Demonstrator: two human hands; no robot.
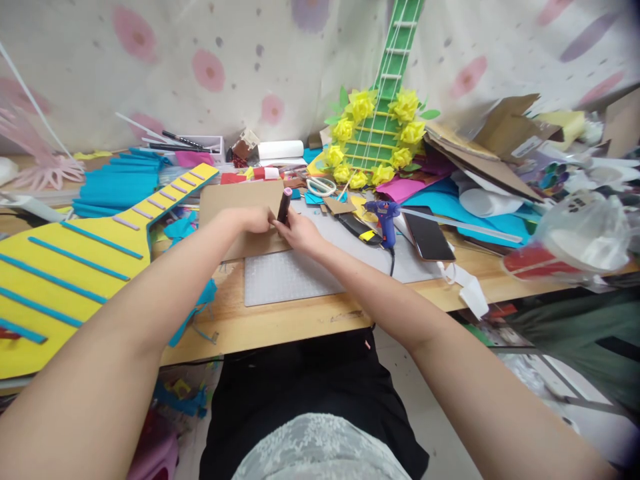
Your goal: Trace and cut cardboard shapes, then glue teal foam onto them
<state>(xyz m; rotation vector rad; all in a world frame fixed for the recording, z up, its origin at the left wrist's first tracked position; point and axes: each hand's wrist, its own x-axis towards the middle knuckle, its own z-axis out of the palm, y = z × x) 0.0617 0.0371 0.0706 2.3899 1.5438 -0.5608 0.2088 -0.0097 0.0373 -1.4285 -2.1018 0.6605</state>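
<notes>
Beyond the marker [285, 205], box [219, 152] with pens [186, 141]

The cardboard [233, 200] looks matt, the marker [284, 208] smooth plastic, the phone [429, 235] glossy, the bench [285, 324] grained wood.

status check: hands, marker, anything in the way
Right hand gripping pink-ended marker, roughly upright. Left hand close beside it, grip unclear. Brown cardboard under left hand; blue glue gun off right, not blocking.
</notes>
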